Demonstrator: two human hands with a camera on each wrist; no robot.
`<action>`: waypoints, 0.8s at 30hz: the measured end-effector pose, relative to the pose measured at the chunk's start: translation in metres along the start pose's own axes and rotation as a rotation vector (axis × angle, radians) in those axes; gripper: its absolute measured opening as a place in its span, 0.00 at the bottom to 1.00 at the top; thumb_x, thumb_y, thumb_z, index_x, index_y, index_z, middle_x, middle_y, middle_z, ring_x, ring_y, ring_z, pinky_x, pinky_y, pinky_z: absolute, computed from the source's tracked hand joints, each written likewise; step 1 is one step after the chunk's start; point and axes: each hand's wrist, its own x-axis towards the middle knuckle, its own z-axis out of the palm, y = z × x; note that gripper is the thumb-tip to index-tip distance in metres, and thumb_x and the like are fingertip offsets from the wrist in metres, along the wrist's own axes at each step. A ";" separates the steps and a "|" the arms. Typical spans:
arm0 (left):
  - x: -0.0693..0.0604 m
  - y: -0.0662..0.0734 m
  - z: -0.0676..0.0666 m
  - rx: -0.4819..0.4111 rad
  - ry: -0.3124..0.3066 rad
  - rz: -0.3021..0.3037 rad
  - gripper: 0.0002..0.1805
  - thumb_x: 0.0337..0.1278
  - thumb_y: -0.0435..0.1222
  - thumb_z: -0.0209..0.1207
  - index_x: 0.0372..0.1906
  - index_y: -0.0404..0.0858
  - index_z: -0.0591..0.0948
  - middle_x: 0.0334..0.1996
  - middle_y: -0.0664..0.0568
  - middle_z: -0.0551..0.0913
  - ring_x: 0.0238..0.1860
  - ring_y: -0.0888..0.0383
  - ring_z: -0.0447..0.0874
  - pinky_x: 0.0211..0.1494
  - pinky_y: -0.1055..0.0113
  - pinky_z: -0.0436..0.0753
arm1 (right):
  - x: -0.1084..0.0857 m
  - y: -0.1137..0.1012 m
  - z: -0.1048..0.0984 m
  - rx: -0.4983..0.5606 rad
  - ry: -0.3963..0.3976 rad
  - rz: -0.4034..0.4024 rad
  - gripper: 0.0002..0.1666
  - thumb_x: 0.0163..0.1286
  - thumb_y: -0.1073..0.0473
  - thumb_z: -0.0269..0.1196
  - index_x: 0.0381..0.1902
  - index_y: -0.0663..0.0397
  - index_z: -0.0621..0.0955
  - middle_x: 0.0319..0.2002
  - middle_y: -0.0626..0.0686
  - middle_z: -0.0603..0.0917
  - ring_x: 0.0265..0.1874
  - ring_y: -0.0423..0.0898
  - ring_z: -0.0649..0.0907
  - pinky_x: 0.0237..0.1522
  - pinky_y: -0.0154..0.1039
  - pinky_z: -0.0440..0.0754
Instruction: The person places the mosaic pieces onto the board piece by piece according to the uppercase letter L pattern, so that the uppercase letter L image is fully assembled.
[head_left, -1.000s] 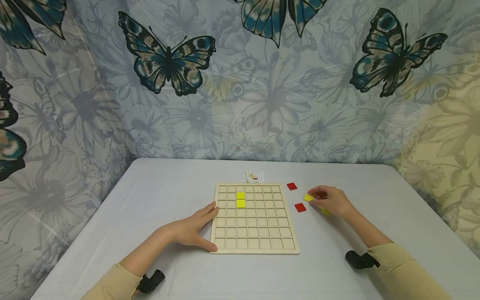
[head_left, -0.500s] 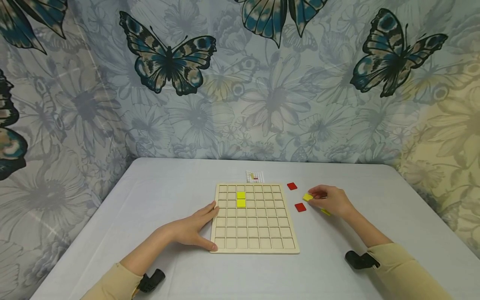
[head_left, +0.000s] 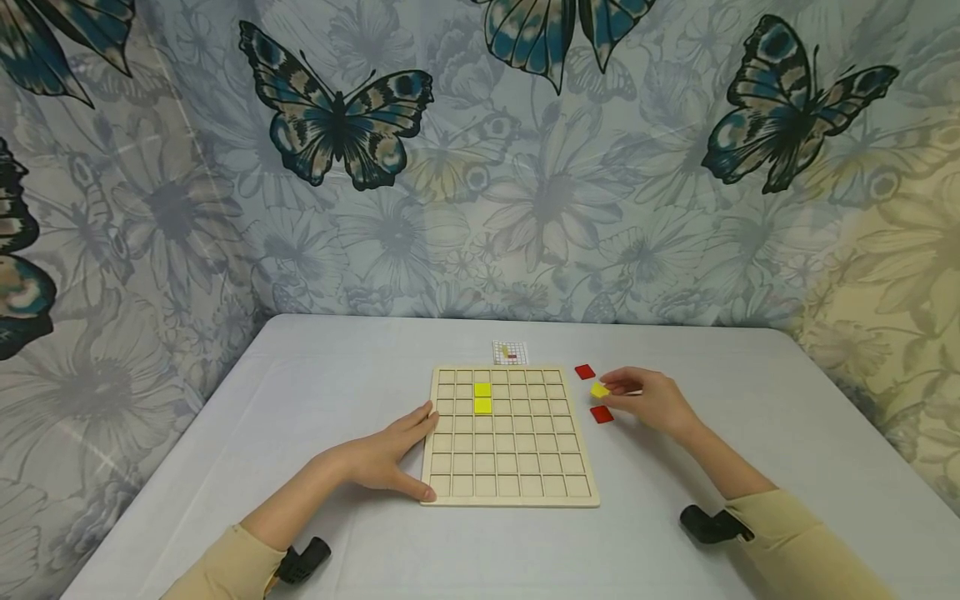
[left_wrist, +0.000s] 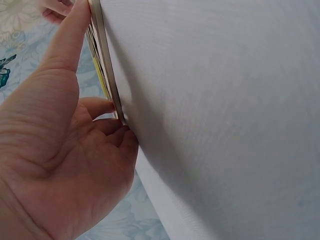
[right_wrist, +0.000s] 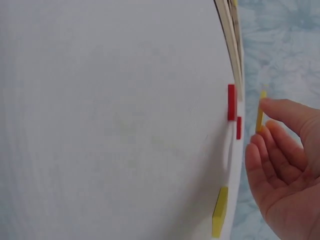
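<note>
Head view shows three yellow tiles (head_left: 483,406), two red tiles (head_left: 602,414).

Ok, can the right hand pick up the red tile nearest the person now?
Probably not yet: the right hand is busy pinching a yellow tile. Otherwise, the near red tile lies close by, uncovered.
</note>
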 end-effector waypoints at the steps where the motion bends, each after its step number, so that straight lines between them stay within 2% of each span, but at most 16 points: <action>1: 0.000 0.000 0.000 0.000 -0.001 0.001 0.63 0.46 0.57 0.71 0.78 0.35 0.47 0.78 0.43 0.36 0.77 0.47 0.34 0.74 0.49 0.50 | 0.000 -0.002 0.001 0.007 -0.002 -0.004 0.23 0.61 0.52 0.71 0.51 0.58 0.83 0.44 0.54 0.85 0.44 0.51 0.83 0.40 0.39 0.80; 14: 0.001 -0.001 0.000 0.001 -0.006 0.005 0.63 0.46 0.57 0.71 0.78 0.35 0.47 0.78 0.43 0.36 0.77 0.47 0.34 0.74 0.49 0.50 | 0.000 -0.026 0.016 0.112 -0.044 -0.041 0.22 0.60 0.54 0.72 0.50 0.57 0.83 0.42 0.52 0.85 0.43 0.50 0.83 0.40 0.34 0.82; 24: 0.001 -0.001 0.001 0.002 -0.002 0.000 0.63 0.46 0.57 0.71 0.78 0.35 0.47 0.78 0.43 0.36 0.77 0.47 0.34 0.74 0.49 0.50 | 0.003 -0.044 0.035 0.167 -0.090 -0.091 0.20 0.58 0.56 0.73 0.48 0.54 0.84 0.39 0.49 0.85 0.40 0.45 0.83 0.42 0.37 0.81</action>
